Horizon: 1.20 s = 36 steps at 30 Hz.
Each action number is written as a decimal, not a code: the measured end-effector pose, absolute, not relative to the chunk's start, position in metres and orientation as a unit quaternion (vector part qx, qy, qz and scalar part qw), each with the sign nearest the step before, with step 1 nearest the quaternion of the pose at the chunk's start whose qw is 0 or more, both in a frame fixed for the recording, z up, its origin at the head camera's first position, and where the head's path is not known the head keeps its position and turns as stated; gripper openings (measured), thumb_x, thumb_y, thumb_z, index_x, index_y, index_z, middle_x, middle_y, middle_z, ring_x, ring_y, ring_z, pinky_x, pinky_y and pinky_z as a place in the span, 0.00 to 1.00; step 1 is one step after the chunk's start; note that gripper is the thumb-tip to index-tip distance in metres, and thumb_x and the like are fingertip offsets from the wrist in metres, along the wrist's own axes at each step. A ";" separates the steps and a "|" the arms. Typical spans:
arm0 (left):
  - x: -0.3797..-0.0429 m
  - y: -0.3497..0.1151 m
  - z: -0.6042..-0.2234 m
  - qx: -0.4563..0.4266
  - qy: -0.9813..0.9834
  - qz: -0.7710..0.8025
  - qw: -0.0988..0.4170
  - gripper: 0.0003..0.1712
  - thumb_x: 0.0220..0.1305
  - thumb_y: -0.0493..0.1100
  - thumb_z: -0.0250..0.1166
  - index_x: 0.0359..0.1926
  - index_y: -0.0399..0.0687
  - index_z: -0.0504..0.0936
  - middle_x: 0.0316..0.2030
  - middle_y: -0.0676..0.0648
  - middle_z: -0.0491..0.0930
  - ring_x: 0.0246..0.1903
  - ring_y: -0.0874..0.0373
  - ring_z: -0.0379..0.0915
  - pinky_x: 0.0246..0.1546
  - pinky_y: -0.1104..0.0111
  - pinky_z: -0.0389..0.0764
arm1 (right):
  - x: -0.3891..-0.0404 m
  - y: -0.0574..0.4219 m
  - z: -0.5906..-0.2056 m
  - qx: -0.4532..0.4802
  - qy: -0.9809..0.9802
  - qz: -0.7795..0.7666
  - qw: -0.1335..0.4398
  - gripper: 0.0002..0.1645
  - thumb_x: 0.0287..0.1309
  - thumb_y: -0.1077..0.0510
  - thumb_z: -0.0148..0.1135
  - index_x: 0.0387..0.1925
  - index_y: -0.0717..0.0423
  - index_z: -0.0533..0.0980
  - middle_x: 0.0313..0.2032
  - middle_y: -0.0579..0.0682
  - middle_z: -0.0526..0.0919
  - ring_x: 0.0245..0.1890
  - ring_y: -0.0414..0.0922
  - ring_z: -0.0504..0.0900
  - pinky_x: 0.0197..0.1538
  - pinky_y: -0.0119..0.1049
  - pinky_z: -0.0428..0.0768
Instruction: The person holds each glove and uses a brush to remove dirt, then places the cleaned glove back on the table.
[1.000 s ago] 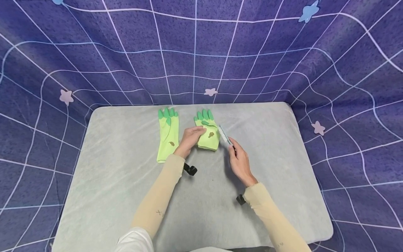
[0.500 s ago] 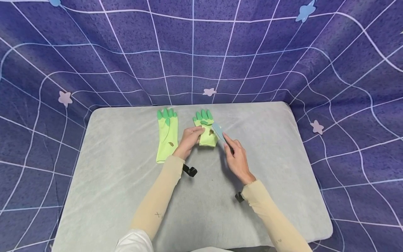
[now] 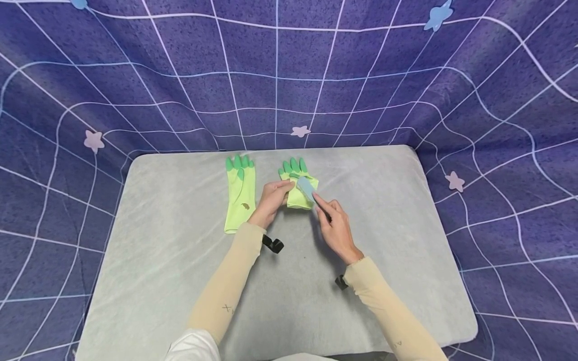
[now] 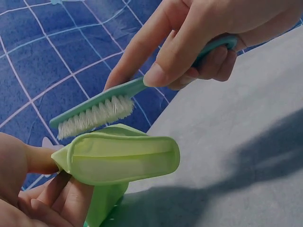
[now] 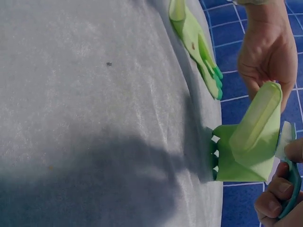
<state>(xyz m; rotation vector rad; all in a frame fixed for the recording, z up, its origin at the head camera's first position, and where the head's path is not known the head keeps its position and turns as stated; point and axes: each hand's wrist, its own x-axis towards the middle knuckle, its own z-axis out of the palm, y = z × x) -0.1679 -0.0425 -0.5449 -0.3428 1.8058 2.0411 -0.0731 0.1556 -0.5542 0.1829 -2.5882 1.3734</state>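
My left hand (image 3: 272, 200) pinches the side of a light green rubber glove (image 4: 147, 161) with darker green fingertips, its cuff lifted toward me. In my right hand (image 3: 336, 228) is a blue-green brush (image 4: 99, 108) with white bristles, gripped by the handle, the index finger stretched along its back. The bristles face down, right at the glove's upper side, and the brush head covers the place of the glove's brown stain in the head view. A second glove (image 3: 237, 195) of the same kind lies flat left of my left hand, a brown stain (image 3: 245, 206) near its cuff.
A grey cloth-covered table (image 3: 180, 281) lies under everything. Behind it and at both sides hangs a blue-purple curtain (image 3: 289, 65) with a light grid and stars. A black wrist mount (image 3: 273, 244) sticks out beside my left wrist.
My right hand has brought the brush leftward from beside the glove onto its stained part, turning the bristles down. The glove's cuff has been raised slightly; my left hand keeps its place.
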 end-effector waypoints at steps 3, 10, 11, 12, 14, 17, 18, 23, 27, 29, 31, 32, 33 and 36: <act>-0.168 -0.042 -0.546 -0.120 0.643 0.730 0.195 0.23 0.77 0.43 0.67 0.66 0.33 0.82 0.59 0.36 0.86 0.52 0.55 0.88 0.51 0.70 0.89 | -0.073 0.155 -0.556 0.074 -0.880 0.457 0.110 0.25 0.79 0.61 0.61 0.72 0.45 0.78 0.32 0.47 0.73 0.27 0.40 0.66 0.29 0.32 0.70; -0.168 -0.040 -0.548 -0.117 0.647 0.728 0.192 0.23 0.76 0.40 0.68 0.65 0.33 0.82 0.58 0.36 0.86 0.43 0.61 0.88 0.47 0.71 0.90 | -0.072 0.160 -0.560 0.075 -0.885 0.443 0.119 0.24 0.80 0.60 0.60 0.72 0.44 0.78 0.32 0.46 0.72 0.26 0.40 0.65 0.28 0.32 0.70; -0.168 -0.040 -0.548 -0.117 0.648 0.727 0.195 0.23 0.76 0.40 0.68 0.65 0.33 0.82 0.58 0.37 0.86 0.42 0.61 0.88 0.47 0.71 0.90 | -0.072 0.161 -0.560 0.072 -0.886 0.443 0.119 0.24 0.81 0.59 0.59 0.72 0.44 0.78 0.32 0.47 0.72 0.26 0.40 0.65 0.28 0.32 0.69; -0.167 -0.039 -0.548 -0.116 0.649 0.726 0.197 0.23 0.76 0.40 0.68 0.66 0.33 0.82 0.58 0.37 0.86 0.42 0.62 0.88 0.47 0.71 0.90 | -0.072 0.162 -0.560 0.070 -0.886 0.443 0.119 0.23 0.81 0.59 0.59 0.72 0.45 0.78 0.32 0.47 0.72 0.26 0.41 0.64 0.28 0.32 0.69; -0.167 -0.039 -0.547 -0.113 0.651 0.723 0.201 0.23 0.77 0.40 0.67 0.66 0.33 0.81 0.58 0.37 0.86 0.42 0.62 0.87 0.48 0.71 0.89 | -0.072 0.164 -0.560 0.067 -0.886 0.443 0.118 0.24 0.82 0.58 0.58 0.73 0.45 0.77 0.32 0.47 0.72 0.26 0.41 0.64 0.28 0.32 0.69; -0.166 -0.039 -0.546 -0.111 0.653 0.721 0.202 0.24 0.78 0.41 0.67 0.67 0.33 0.80 0.60 0.37 0.85 0.45 0.61 0.88 0.49 0.71 0.89 | -0.073 0.164 -0.558 0.065 -0.887 0.440 0.120 0.24 0.82 0.58 0.57 0.74 0.45 0.76 0.32 0.47 0.71 0.26 0.41 0.64 0.28 0.32 0.68; -0.166 -0.040 -0.546 -0.110 0.655 0.720 0.201 0.24 0.78 0.41 0.67 0.68 0.33 0.80 0.60 0.37 0.85 0.45 0.61 0.88 0.50 0.72 0.89 | -0.074 0.163 -0.558 0.067 -0.888 0.439 0.122 0.24 0.82 0.58 0.57 0.74 0.45 0.76 0.32 0.47 0.71 0.26 0.41 0.64 0.28 0.32 0.68; -0.165 -0.040 -0.546 -0.100 0.684 0.698 0.188 0.24 0.77 0.43 0.67 0.67 0.35 0.81 0.62 0.39 0.84 0.51 0.58 0.84 0.53 0.72 0.84 | -0.072 0.158 -0.558 0.080 -0.891 0.429 0.126 0.24 0.81 0.60 0.59 0.73 0.48 0.77 0.31 0.48 0.72 0.25 0.40 0.65 0.27 0.32 0.69; -0.166 -0.039 -0.546 -0.091 0.708 0.679 0.173 0.23 0.75 0.40 0.65 0.66 0.35 0.83 0.66 0.40 0.82 0.57 0.56 0.79 0.57 0.70 0.81 | -0.070 0.152 -0.557 0.091 -0.893 0.423 0.121 0.24 0.81 0.59 0.58 0.73 0.47 0.77 0.32 0.48 0.72 0.25 0.40 0.65 0.27 0.33 0.70; -0.167 -0.039 -0.546 -0.095 0.699 0.686 0.177 0.23 0.75 0.39 0.65 0.67 0.35 0.82 0.67 0.39 0.81 0.58 0.57 0.81 0.58 0.71 0.82 | -0.070 0.151 -0.558 0.094 -0.895 0.419 0.122 0.23 0.82 0.59 0.58 0.73 0.47 0.77 0.32 0.48 0.71 0.25 0.40 0.64 0.28 0.33 0.70; -0.167 -0.039 -0.545 -0.102 0.683 0.699 0.185 0.24 0.76 0.39 0.65 0.68 0.33 0.80 0.65 0.37 0.82 0.55 0.56 0.84 0.55 0.72 0.85 | -0.071 0.152 -0.559 0.094 -0.896 0.415 0.126 0.23 0.82 0.59 0.58 0.73 0.47 0.77 0.32 0.48 0.71 0.26 0.39 0.64 0.27 0.34 0.69; -0.167 -0.040 -0.544 -0.106 0.676 0.705 0.188 0.25 0.77 0.39 0.65 0.69 0.32 0.79 0.64 0.36 0.82 0.53 0.56 0.86 0.53 0.73 0.86 | -0.071 0.153 -0.560 0.094 -0.897 0.413 0.130 0.23 0.82 0.59 0.58 0.73 0.47 0.77 0.32 0.48 0.71 0.25 0.39 0.64 0.27 0.33 0.69; -0.167 -0.040 -0.544 -0.110 0.669 0.710 0.192 0.26 0.77 0.39 0.65 0.70 0.31 0.78 0.64 0.35 0.82 0.54 0.53 0.86 0.54 0.70 0.87 | -0.072 0.155 -0.560 0.094 -0.897 0.410 0.134 0.23 0.82 0.60 0.58 0.73 0.47 0.77 0.32 0.48 0.71 0.25 0.39 0.64 0.27 0.33 0.69; -0.166 -0.041 -0.543 -0.114 0.662 0.714 0.198 0.27 0.78 0.40 0.66 0.71 0.31 0.76 0.65 0.34 0.82 0.59 0.47 0.85 0.58 0.65 0.87 | -0.072 0.158 -0.560 0.097 -0.898 0.403 0.146 0.24 0.81 0.60 0.58 0.72 0.47 0.78 0.32 0.49 0.71 0.25 0.38 0.63 0.26 0.34 0.69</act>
